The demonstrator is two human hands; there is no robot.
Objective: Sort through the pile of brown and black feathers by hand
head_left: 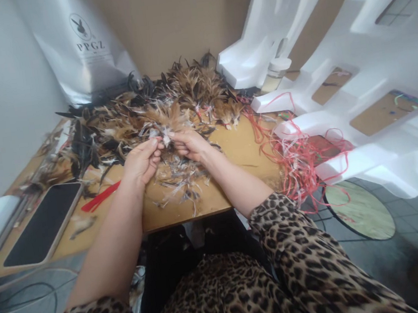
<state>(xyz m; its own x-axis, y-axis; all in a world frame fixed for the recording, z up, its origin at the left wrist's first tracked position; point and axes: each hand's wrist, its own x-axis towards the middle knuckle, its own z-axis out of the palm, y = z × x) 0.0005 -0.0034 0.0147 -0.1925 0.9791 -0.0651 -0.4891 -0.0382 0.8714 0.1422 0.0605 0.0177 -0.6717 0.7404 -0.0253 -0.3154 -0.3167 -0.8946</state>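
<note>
Center of frame: our left hand (144, 159) and right hand (190, 144) meet over the table (241, 145), fingertips of both pinching the pale base of a brown feather bunch (165, 118). Remaining fingers curled in. Loose feather scraps (180, 172) lie just below the hands; feather pile (120, 119) behind. Red strips (102, 197) and phone (44, 224) sit lower left, tangled pink ribbon (301, 160) right of center, silver bag (83, 50) upper left.

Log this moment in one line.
left hand: pinching feather bunch base | right hand: same | phone: flat on table | red strands: tangled
</note>
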